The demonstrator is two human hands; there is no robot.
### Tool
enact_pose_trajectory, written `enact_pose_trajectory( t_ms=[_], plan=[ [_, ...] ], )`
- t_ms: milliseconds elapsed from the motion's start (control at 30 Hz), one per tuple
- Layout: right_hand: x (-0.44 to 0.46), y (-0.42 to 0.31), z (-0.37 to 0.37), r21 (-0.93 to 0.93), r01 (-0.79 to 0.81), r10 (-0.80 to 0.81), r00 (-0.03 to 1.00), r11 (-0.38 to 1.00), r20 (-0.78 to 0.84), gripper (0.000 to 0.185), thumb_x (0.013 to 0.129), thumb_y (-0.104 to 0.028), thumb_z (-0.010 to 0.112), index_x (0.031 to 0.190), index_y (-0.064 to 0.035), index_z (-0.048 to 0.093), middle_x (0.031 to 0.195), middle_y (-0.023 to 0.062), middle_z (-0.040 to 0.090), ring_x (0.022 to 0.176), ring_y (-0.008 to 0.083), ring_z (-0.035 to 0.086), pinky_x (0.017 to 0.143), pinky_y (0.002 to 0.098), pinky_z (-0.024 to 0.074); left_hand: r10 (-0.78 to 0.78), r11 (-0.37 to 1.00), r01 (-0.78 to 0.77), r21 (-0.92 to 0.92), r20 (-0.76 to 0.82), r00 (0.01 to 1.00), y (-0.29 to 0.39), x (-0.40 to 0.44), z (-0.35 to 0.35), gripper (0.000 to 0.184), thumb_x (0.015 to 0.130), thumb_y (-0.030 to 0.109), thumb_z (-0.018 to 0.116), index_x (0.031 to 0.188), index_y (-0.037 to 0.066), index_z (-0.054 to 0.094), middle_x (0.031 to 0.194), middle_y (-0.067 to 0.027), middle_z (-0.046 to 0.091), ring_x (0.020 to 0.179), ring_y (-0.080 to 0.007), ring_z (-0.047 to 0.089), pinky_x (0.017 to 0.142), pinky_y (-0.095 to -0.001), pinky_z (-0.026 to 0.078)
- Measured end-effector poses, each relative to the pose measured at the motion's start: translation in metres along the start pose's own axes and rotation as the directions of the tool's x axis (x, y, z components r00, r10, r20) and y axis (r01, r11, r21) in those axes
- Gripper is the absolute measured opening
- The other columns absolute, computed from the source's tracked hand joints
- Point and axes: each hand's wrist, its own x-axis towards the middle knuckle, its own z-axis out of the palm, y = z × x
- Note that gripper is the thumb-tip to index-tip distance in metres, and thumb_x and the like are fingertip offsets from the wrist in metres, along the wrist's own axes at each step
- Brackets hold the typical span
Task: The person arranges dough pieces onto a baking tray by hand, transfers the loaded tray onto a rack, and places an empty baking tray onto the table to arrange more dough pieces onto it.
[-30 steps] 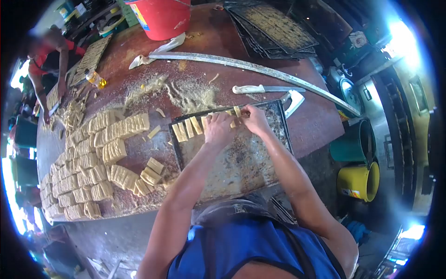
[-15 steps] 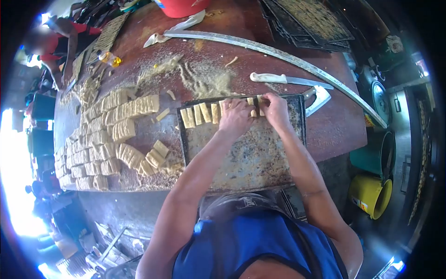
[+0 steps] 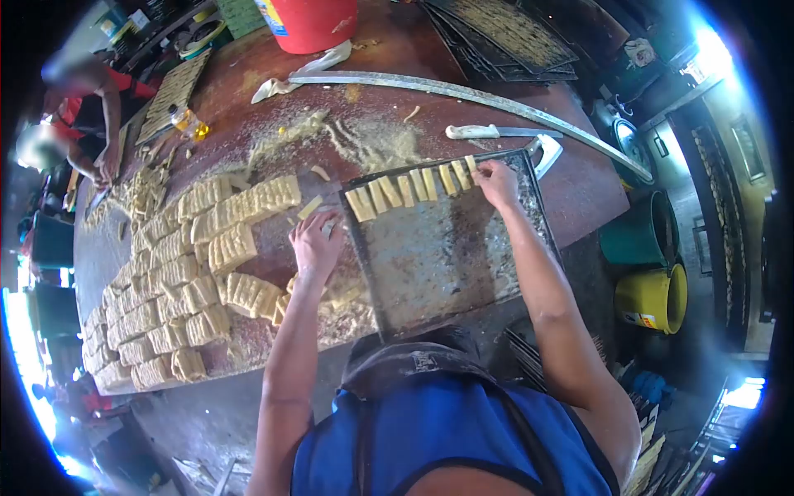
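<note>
A dark, stained baking tray (image 3: pixel 447 256) lies before me, with a row of pale dough strips (image 3: pixel 405 190) along its far edge. My right hand (image 3: pixel 498 183) is at the right end of that row, its fingers pinched at the last dough strip (image 3: pixel 472 169). My left hand (image 3: pixel 316 246) is left of the tray, low over the table, fingers apart and holding nothing. Just beyond its fingertips lies a loose dough strip (image 3: pixel 310 207). Rows of cut dough pieces (image 3: pixel 165 285) cover the table's left side, some hidden behind my left forearm.
A white-handled knife (image 3: pixel 504 132) and a long, curved metal bar (image 3: pixel 463 89) lie beyond the tray. Farther back stand a red bucket (image 3: pixel 310 25) and stacked dark trays (image 3: pixel 504 37). A bottle of yellow liquid (image 3: pixel 188 124) is near another person (image 3: pixel 103 99) at far left.
My left hand has moved left off the row to the table beside the tray. More strips show in the row. My right hand remains at the row's right end. The view has shifted and turned.
</note>
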Motion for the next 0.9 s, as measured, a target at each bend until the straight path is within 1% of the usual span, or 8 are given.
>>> enact_pose_trajectory(
  t_ms=[100,167,300,533,633,767,867,900],
  plan=[
    [-0.003,-0.011,0.002,-0.024,0.006,-0.007,1.000,1.000,-0.027,0.031,0.078,-0.029,0.077,0.101,-0.0085,0.073,0.098,0.0159,0.073,0.095,0.0321,0.070,0.084,0.0420,0.0542,0.036,0.998,-0.035,-0.052,0.016,0.999,-0.010,0.002,-0.006,0.027,0.083,0.021,0.072,0.110,0.016,0.072,0.116,-0.0052,0.069,0.117,-0.0264,0.059,0.102,-0.0431,0.038],
    [-0.003,-0.025,-0.004,-0.198,-0.087,0.093,0.995,0.976,0.020,0.025,0.076,-0.026,0.076,0.094,-0.0082,0.070,0.093,0.0154,0.073,0.093,0.0328,0.070,0.082,0.0429,0.0543,0.031,0.998,-0.029,-0.056,0.027,0.999,-0.009,0.003,-0.005,0.027,0.083,0.022,0.073,0.110,0.016,0.072,0.117,-0.0048,0.069,0.117,-0.0255,0.059,0.103,-0.0435,0.038],
    [0.004,-0.017,-0.002,-0.207,-0.036,0.016,0.995,0.978,-0.095,0.022,0.075,-0.024,0.076,0.088,-0.0081,0.068,0.090,0.0158,0.072,0.089,0.0339,0.069,0.079,0.0440,0.0538,0.033,0.999,-0.030,-0.045,0.060,0.998,0.001,0.009,0.004,0.032,0.082,0.023,0.074,0.112,0.015,0.071,0.118,-0.0045,0.068,0.117,-0.0257,0.059,0.103,-0.0440,0.038],
    [-0.002,-0.007,0.000,-0.071,0.281,-0.286,0.954,0.957,-0.086,0.017,0.079,-0.021,0.075,0.086,-0.0063,0.071,0.084,0.0159,0.071,0.081,0.0342,0.069,0.074,0.0431,0.0545,0.123,0.989,-0.139,0.049,0.245,0.962,0.019,0.041,0.022,0.064,0.074,0.028,0.081,0.133,0.014,0.061,0.140,-0.0096,0.051,0.129,-0.0318,0.048,0.109,-0.0454,0.039],
    [0.001,-0.002,0.006,0.002,0.209,-0.208,0.972,0.978,-0.109,0.013,0.079,-0.017,0.075,0.088,-0.0070,0.072,0.085,0.0148,0.072,0.081,0.0322,0.070,0.074,0.0412,0.0554,0.126,0.983,-0.156,0.099,0.262,0.957,0.015,0.042,0.025,0.067,0.073,0.027,0.083,0.134,0.012,0.059,0.139,-0.0110,0.051,0.129,-0.0329,0.049,0.108,-0.0433,0.041],
    [0.002,-0.003,0.001,-0.016,0.190,-0.190,0.979,0.982,-0.071,0.021,0.084,-0.020,0.074,0.095,-0.0034,0.070,0.092,0.0147,0.073,0.084,0.0291,0.071,0.077,0.0380,0.0553,0.080,0.996,-0.087,0.014,0.290,0.954,0.015,0.036,-0.008,0.074,0.076,0.032,0.083,0.142,0.018,0.053,0.144,-0.0105,0.049,0.132,-0.0306,0.049,0.111,-0.0432,0.042],
    [-0.026,-0.040,-0.003,0.074,0.159,-0.146,0.977,0.985,-0.157,0.022,0.088,-0.021,0.072,0.101,-0.0040,0.070,0.093,0.0153,0.073,0.082,0.0259,0.072,0.075,0.0372,0.0563,-0.214,0.976,0.203,0.073,0.223,0.951,-0.002,0.024,-0.065,0.064,0.083,0.037,0.079,0.139,0.020,0.055,0.144,-0.0085,0.053,0.124,-0.0224,0.058,0.105,-0.0481,0.049],
    [-0.043,-0.064,0.000,0.150,0.102,-0.099,0.995,0.983,-0.023,0.022,0.089,-0.022,0.070,0.103,-0.0045,0.070,0.092,0.0147,0.073,0.079,0.0234,0.071,0.072,0.0362,0.0566,-0.306,0.952,0.294,0.087,0.212,0.928,-0.030,0.014,-0.080,0.059,0.083,0.034,0.080,0.135,0.018,0.058,0.138,-0.0089,0.058,0.116,-0.0215,0.063,0.101,-0.0434,0.052]
  ],
)
